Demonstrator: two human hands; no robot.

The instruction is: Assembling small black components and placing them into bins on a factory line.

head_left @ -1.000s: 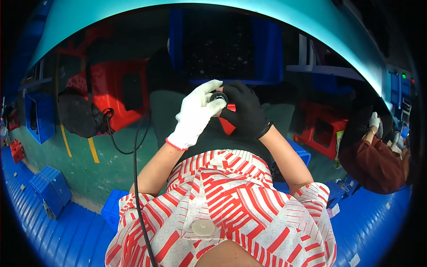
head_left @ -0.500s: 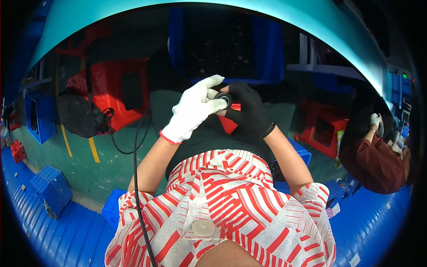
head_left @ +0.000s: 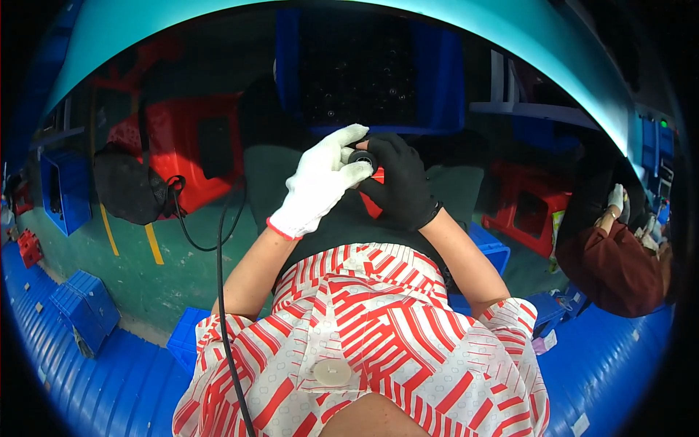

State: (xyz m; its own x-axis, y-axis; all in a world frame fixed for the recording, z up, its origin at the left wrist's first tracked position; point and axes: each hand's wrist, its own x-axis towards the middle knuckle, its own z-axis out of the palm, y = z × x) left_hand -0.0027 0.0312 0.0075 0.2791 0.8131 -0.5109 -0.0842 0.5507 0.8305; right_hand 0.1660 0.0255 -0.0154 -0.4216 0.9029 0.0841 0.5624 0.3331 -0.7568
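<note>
Between my hands, above my lap, is a small round black part (head_left: 362,157) with a metallic ring at its centre. My left hand (head_left: 318,178), in a white knit glove with a red cuff, pinches it between thumb and fingers. My right hand (head_left: 399,182), in a black glove with bare fingertips, is closed against the part's right side, its fingers curled around that edge. The right fingertips are partly hidden. Just beyond the hands, a blue bin (head_left: 443,87) holds many small dark ring-like pieces.
Red stools stand at left (head_left: 207,191) and right (head_left: 510,237). A black bag (head_left: 124,186) hangs at the left stool, and a black cable (head_left: 221,291) runs down beside my left arm. Blue crates (head_left: 86,309) stand lower left. A co-worker in a dark red top (head_left: 615,269) sits at right.
Both hands have shifted slightly, and the round part has turned and moved a little to the left between them. My right wrist has moved slightly inward.
</note>
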